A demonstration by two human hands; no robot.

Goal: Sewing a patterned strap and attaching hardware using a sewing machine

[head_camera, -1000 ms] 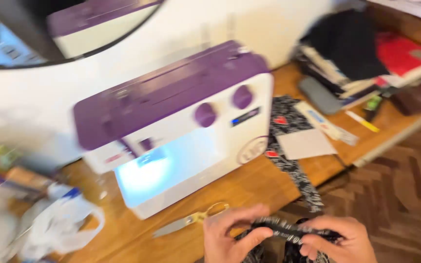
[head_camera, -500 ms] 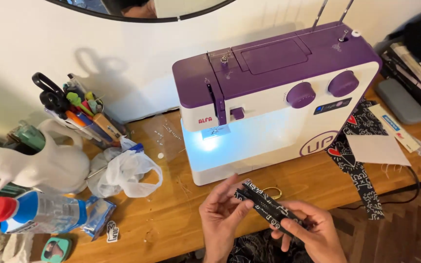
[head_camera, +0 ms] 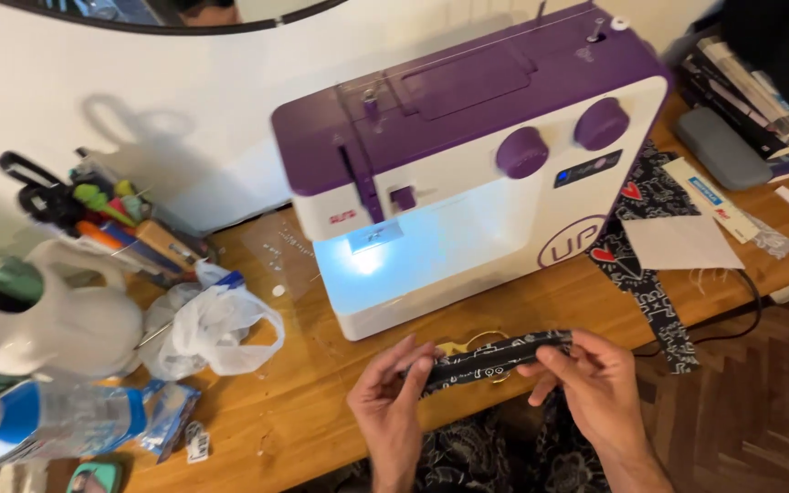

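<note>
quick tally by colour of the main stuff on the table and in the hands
Purple and white: 1, the sewing machine
Black patterned: 2, the fabric strip held between the left hand and right hand, and the fabric piece by the machine
White: 3, the jug, the plastic bag, the paper sheet
Grey: 1, the case
Total: 7

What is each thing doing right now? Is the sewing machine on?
Sewing machine: upright, lamp lit.
Fabric strip: folded, held between both hands.
Left hand: pinching the strip's left end.
Right hand: pinching its right end.
Plastic bag: crumpled, lying on table.
</note>
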